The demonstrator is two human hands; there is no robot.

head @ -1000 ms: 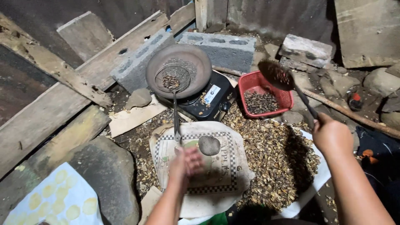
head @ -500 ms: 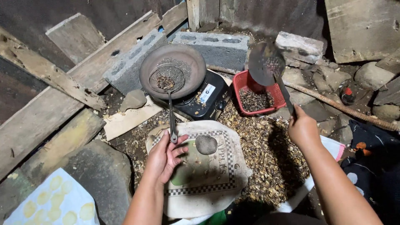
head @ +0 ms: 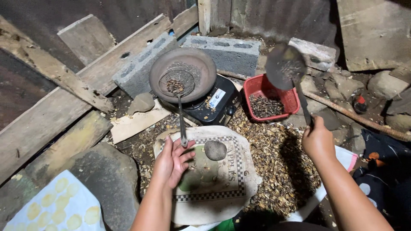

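Observation:
My right hand (head: 317,141) grips the handle of a flat metal spatula (head: 284,67), whose blade is raised above a red basket (head: 257,86) holding dark nuts. My left hand (head: 172,161) is open, its fingers next to the end of the long handle of a wire strainer (head: 176,82). The strainer rests in a round dark pan (head: 183,74) on a small black stove (head: 214,107). A grey stone (head: 215,150) lies on a worn printed sack (head: 218,179) just right of my left hand.
Nut shells (head: 274,167) cover the ground right of the sack. Grey concrete blocks (head: 222,51) stand behind the pan. Wooden planks (head: 55,115) slant on the left, a large rock (head: 107,179) and a patterned cloth (head: 55,205) lie at lower left. Rocks sit at right.
My right hand has lifted the spatula from over the basket and swung it upright. My left hand has moved toward the strainer handle and spread open.

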